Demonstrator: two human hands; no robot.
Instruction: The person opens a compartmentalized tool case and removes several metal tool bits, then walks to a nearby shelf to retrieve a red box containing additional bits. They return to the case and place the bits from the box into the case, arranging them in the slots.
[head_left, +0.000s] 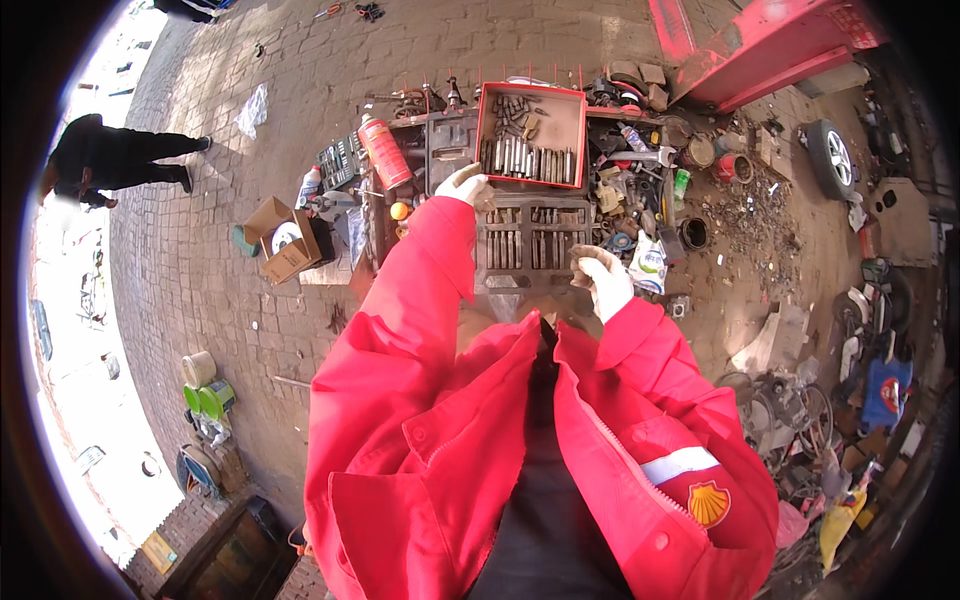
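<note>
Left grip (pixel 466 184), right grip (pixel 597 270), closure unclear, shallow red-rimmed box (pixel 562 112), silvery rods (pixel 515 157) inside

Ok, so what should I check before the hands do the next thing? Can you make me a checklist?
1. Left hand and right hand gloved: ok.
2. Left hand touching the red tray: cannot tell; it is right by the near-left corner.
3. Right hand empty: cannot tell; its fingers are curled.
4. Metal pieces in the tray all lined up: not ok; some lie heaped.
5. Dark case open: ok.
6. Red jacket closed: not ok; it hangs open.
</note>
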